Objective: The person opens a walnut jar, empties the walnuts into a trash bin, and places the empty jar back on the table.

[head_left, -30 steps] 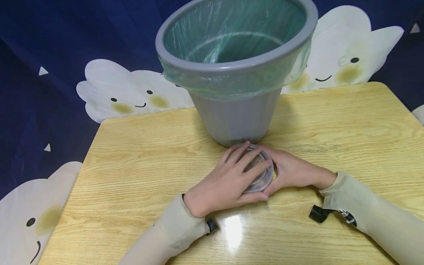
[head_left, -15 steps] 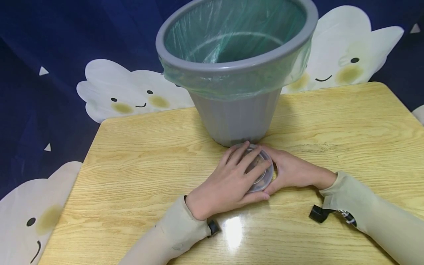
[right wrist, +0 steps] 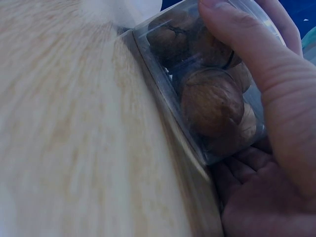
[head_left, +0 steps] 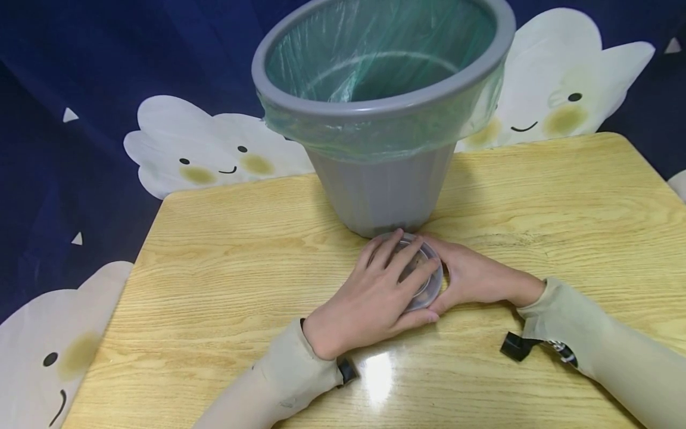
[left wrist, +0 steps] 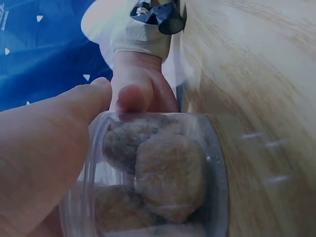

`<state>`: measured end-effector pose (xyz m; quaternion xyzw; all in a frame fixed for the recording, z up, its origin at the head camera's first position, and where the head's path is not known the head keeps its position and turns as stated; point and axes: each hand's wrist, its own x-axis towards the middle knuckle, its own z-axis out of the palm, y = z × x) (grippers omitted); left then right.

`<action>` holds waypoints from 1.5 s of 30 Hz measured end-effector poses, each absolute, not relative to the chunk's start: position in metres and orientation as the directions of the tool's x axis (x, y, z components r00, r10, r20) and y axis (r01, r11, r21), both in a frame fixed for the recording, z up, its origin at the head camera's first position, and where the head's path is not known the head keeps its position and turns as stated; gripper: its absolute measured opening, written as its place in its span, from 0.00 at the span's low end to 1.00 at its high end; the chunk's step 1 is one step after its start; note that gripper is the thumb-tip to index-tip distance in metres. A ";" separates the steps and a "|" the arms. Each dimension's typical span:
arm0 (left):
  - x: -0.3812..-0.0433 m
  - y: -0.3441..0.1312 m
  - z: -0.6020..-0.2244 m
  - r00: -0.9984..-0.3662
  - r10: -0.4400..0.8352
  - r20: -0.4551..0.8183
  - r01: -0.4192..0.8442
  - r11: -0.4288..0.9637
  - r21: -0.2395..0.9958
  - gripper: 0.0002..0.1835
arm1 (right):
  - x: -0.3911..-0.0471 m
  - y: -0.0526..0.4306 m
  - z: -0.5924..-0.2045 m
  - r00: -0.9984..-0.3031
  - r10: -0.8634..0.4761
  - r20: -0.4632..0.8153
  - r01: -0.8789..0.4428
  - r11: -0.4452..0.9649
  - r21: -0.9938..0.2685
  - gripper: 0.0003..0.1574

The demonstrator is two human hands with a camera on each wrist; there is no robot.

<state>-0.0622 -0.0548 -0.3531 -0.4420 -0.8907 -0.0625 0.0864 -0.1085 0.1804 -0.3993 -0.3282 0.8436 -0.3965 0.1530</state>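
Note:
A clear plastic jar [left wrist: 212,153] stands on the table, just in front of the bin. Several brown walnuts [right wrist: 212,101] show through its wall in both wrist views. My left hand [head_left: 367,298] grips the clear round lid [head_left: 431,286] from above, fingers spread across the top and thumb along the near edge. From the right, my right hand [head_left: 477,275] holds the jar's side, its thumb at the near side and its fingers round the far side. The left palm hides part of the lid.
A grey bin [head_left: 380,193] lined with a thin green bag [head_left: 370,140] stands right behind the jar. The wooden table [head_left: 230,256] reaches out on both sides. Behind it hangs a dark blue cloth [head_left: 214,53] with white smiling clouds [head_left: 214,128].
My left hand has turned slightly over the lid, its wrist and thumb shifting a little to the right. The right hand, jar and bin stay in place.

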 end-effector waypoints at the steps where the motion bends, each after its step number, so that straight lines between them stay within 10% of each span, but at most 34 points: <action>1: -0.062 -0.054 -0.353 -0.597 0.775 0.207 0.796 0.604 0.033 0.39 | -0.109 0.180 -0.399 -0.737 -0.676 0.005 -0.432 0.466 -0.772 0.77; 45: -0.082 -0.075 -0.349 -0.588 0.800 0.121 0.796 0.547 0.257 0.46 | -0.110 0.181 -0.403 -0.707 -0.704 0.070 -0.484 0.409 -0.774 0.84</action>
